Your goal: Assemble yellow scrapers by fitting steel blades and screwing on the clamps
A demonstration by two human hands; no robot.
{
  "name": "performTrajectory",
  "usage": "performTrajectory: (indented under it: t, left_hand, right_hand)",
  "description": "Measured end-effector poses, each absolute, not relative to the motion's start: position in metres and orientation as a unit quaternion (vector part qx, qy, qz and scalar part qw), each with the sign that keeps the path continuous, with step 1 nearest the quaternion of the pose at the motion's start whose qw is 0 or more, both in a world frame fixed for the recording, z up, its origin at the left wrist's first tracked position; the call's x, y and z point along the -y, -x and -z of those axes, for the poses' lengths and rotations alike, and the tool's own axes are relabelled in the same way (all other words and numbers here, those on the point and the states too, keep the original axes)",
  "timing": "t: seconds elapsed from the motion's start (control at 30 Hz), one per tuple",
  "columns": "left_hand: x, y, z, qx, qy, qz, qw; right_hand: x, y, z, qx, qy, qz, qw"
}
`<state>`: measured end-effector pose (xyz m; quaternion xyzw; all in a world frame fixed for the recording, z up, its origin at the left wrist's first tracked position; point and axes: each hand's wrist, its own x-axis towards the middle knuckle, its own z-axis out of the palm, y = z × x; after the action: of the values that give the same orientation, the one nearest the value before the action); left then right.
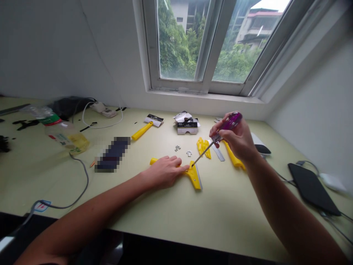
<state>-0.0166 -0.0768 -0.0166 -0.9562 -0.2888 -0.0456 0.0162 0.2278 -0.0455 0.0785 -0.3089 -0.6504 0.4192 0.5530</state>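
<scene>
A yellow scraper point(195, 179) with a metal blade along its head lies flat on the table. My left hand point(164, 170) is closed over its handle and presses it down, one finger reaching toward the head. In my right hand point(234, 136) is a screwdriver point(231, 121) with a clear purple handle, held at a slant. Its tip meets the upper part of the scraper head, at or beside a screw spot; a second screw shows lower on the head. Just beyond lie two small piles of screws or nuts point(189, 153), yellow plastic pieces point(203, 148) and a metal blade point(218, 151).
Another yellow handle point(234, 156) lies by my right wrist, and one point(142, 131) lies further back. Black and white packaging point(187, 127) sits near the window. A bottle point(63, 132) and a cable point(86, 180) are at left. A black phone-like slab point(314, 188) with cables is at right.
</scene>
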Motion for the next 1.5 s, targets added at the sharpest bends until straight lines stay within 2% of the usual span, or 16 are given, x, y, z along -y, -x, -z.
performTrajectory:
  t: [0.37,0.63,0.8,0.87,1.0,1.13,1.37,1.5]
  left_hand:
    - [0.077,0.017,0.016,0.294,0.955,0.04,0.013]
    - [0.077,0.016,0.015,0.291,0.956,0.034,0.013]
    - [0.077,0.016,0.015,0.292,0.956,0.038,0.009]
    - [0.077,0.017,0.016,0.29,0.956,0.038,0.009]
    - [0.076,0.017,0.017,0.287,0.957,0.039,0.013]
    - [0.076,0.017,0.018,0.288,0.957,0.041,0.012]
    - [0.076,0.016,0.016,0.288,0.957,0.035,0.017]
    - [0.077,0.016,0.016,0.294,0.955,0.034,0.016]
  right_hand:
    - [0.042,-0.227,-0.078,0.628,0.359,-0.396,0.566]
    - [0.051,-0.23,-0.083,0.674,0.287,-0.448,0.513]
    - [0.052,-0.229,-0.085,0.678,0.292,-0.446,0.506]
    - [0.05,-0.23,-0.085,0.692,0.33,-0.398,0.504]
    - [0.049,-0.236,-0.088,0.712,0.431,-0.213,0.511]
    - [0.061,-0.239,-0.096,0.727,0.429,-0.176,0.506]
    - [0.074,-0.234,-0.133,0.772,0.5,0.021,0.392]
    - [0.064,-0.24,-0.155,0.849,0.455,0.012,0.269]
